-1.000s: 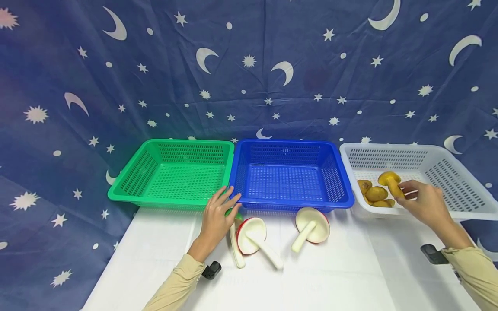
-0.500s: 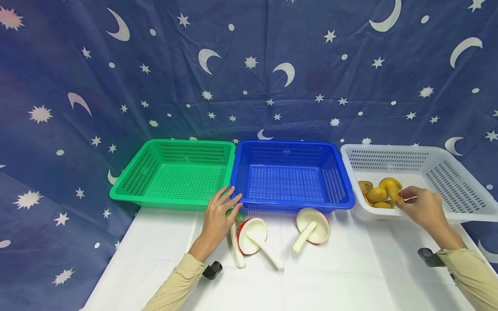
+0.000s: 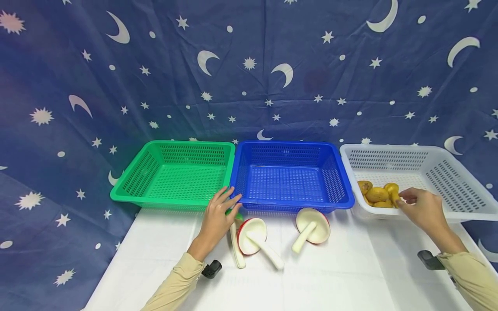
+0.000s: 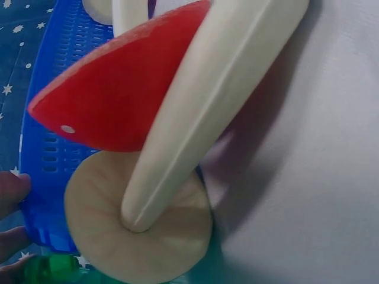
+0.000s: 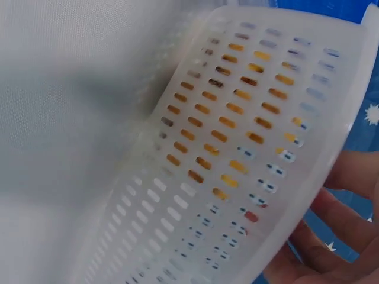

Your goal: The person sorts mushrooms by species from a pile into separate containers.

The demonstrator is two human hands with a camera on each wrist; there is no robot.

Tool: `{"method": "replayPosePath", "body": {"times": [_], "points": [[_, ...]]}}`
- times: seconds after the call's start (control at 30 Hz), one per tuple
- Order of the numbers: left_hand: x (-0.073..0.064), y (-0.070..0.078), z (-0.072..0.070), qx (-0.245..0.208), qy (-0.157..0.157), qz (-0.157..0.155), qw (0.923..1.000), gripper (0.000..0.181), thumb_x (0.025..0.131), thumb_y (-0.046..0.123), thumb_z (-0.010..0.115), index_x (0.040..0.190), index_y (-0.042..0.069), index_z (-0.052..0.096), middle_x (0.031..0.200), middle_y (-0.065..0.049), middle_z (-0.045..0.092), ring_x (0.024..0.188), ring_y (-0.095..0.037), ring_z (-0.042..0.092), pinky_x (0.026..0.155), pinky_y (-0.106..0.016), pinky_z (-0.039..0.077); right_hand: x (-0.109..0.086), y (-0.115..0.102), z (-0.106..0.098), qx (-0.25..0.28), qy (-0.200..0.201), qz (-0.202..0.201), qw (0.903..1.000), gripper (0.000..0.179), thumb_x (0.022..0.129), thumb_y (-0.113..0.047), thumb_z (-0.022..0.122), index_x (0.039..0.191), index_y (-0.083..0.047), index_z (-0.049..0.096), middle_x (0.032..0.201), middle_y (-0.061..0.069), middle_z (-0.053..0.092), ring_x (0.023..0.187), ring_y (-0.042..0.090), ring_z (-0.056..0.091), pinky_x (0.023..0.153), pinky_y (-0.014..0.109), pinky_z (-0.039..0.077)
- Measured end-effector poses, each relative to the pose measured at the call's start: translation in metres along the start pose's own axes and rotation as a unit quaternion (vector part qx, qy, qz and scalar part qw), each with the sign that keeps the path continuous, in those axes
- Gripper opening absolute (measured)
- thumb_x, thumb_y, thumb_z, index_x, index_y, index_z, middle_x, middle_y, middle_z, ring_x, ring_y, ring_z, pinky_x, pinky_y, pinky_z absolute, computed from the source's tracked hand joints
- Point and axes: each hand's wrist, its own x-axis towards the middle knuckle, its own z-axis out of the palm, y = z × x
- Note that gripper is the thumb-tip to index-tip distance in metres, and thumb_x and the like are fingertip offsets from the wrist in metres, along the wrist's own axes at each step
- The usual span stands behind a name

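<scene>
My left hand [image 3: 215, 216] lies with fingers extended at the adjoining corners of the green basket [image 3: 171, 203] and the blue basket [image 3: 288, 204]. Beneath it is a green-capped toy mushroom [image 3: 236, 246], its cap mostly hidden; its cream underside and stem [image 4: 195, 112] fill the left wrist view. A red-capped toy mushroom [image 3: 253, 235] leans right beside it. Inside the white basket [image 3: 435, 181], my right hand [image 3: 424, 207] pinches a yellow toy mushroom [image 3: 392, 190] by its stem. From the right wrist, the right hand's fingers [image 5: 320, 242] show past the rim, the mushroom masked by the slotted wall.
Several brownish-yellow potato-like pieces [image 3: 376, 195] lie in the white basket's left front corner. Another red-capped mushroom [image 3: 313, 226] rests cap against the blue basket's front. A white cloth [image 3: 311, 280] covers the table, and a starry blue curtain [image 3: 249, 86] hangs behind the baskets.
My right hand has lowered the yellow mushroom into the white basket beside the potato-like pieces, and its cap has tipped over. My left hand stays where it was.
</scene>
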Motion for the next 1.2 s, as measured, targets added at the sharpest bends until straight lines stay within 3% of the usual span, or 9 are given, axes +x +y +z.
{"method": "replayPosePath", "body": {"times": [0.13, 0.23, 0.5, 0.7, 0.83, 0.97, 1.07, 1.2], "points": [[0.003, 0.002, -0.004, -0.001, -0.012, -0.009, 0.9999, 0.027, 0.082, 0.011, 0.075, 0.108, 0.005, 0.072, 0.124, -0.021, 0.059, 0.121, -0.04, 0.049, 0.098, -0.055, 0.04, -0.001, -0.007, 0.0, 0.015, 0.01, -0.031, 0.9994, 0.024, 0.079, -0.003, 0.067, 0.097, 0.013, 0.064, 0.091, 0.033, 0.063, 0.081, 0.046, 0.058, 0.079, 0.058, 0.041], [0.004, 0.003, -0.006, -0.001, -0.022, -0.018, 0.9996, 0.026, 0.083, 0.012, 0.074, 0.108, 0.004, 0.072, 0.124, -0.021, 0.059, 0.121, -0.04, 0.049, 0.098, -0.055, 0.04, -0.003, -0.017, 0.001, 0.028, 0.013, -0.053, 0.9981, 0.026, 0.078, -0.003, 0.069, 0.099, 0.012, 0.064, 0.095, 0.032, 0.062, 0.083, 0.044, 0.058, 0.07, 0.058, 0.049], [0.006, 0.009, -0.009, 0.004, -0.027, -0.024, 0.9993, 0.023, 0.085, 0.008, 0.071, 0.107, 0.002, 0.071, 0.124, -0.021, 0.059, 0.122, -0.039, 0.049, 0.101, -0.052, 0.039, -0.005, -0.046, 0.01, 0.06, 0.011, -0.116, 0.9914, 0.028, 0.078, -0.002, 0.074, 0.101, 0.009, 0.065, 0.098, 0.029, 0.063, 0.089, 0.045, 0.058, 0.069, 0.06, 0.05], [0.003, 0.012, -0.011, 0.001, -0.014, -0.02, 0.9997, 0.023, 0.084, 0.005, 0.07, 0.106, -0.001, 0.07, 0.123, -0.022, 0.059, 0.121, -0.04, 0.049, 0.101, -0.051, 0.039, -0.007, -0.065, 0.016, 0.07, 0.02, -0.156, 0.985, 0.03, 0.077, -0.004, 0.075, 0.102, 0.009, 0.065, 0.1, 0.028, 0.063, 0.083, 0.044, 0.06, 0.066, 0.057, 0.051], [-0.003, 0.014, -0.015, -0.021, 0.002, -0.02, 0.9996, 0.025, 0.082, 0.002, 0.071, 0.106, -0.003, 0.069, 0.123, -0.023, 0.059, 0.121, -0.04, 0.049, 0.1, -0.048, 0.04, -0.006, -0.074, 0.024, 0.073, 0.013, -0.17, 0.9826, 0.033, 0.081, -0.008, 0.074, 0.108, 0.007, 0.065, 0.109, 0.027, 0.061, 0.087, 0.041, 0.058, 0.071, 0.056, 0.048], [-0.015, 0.017, -0.021, -0.047, 0.019, -0.034, 0.9982, 0.028, 0.08, 0.0, 0.071, 0.108, -0.002, 0.068, 0.125, -0.022, 0.058, 0.12, -0.04, 0.05, 0.099, -0.048, 0.042, -0.006, -0.081, 0.035, 0.066, -0.006, -0.177, 0.982, 0.043, 0.085, -0.018, 0.072, 0.12, 0.004, 0.06, 0.124, 0.029, 0.053, 0.105, 0.05, 0.052, 0.079, 0.067, 0.043], [-0.025, 0.023, -0.027, -0.065, 0.031, -0.054, 0.996, 0.03, 0.079, -0.001, 0.07, 0.109, -0.001, 0.068, 0.126, -0.02, 0.057, 0.12, -0.039, 0.05, 0.099, -0.049, 0.042, -0.008, -0.084, 0.044, 0.056, -0.035, -0.164, 0.9842, 0.053, 0.089, -0.028, 0.067, 0.131, 0.001, 0.052, 0.135, 0.032, 0.043, 0.117, 0.056, 0.042, 0.083, 0.074, 0.036], [-0.038, 0.034, -0.032, -0.078, 0.037, -0.096, 0.9916, 0.032, 0.078, -0.001, 0.071, 0.11, 0.001, 0.067, 0.127, -0.016, 0.058, 0.119, -0.036, 0.052, 0.099, -0.047, 0.042, -0.013, -0.083, 0.054, 0.042, -0.073, -0.138, 0.9868, 0.062, 0.095, -0.035, 0.058, 0.141, 0.003, 0.04, 0.144, 0.033, 0.029, 0.129, 0.054, 0.028, 0.092, 0.073, 0.03]]}}
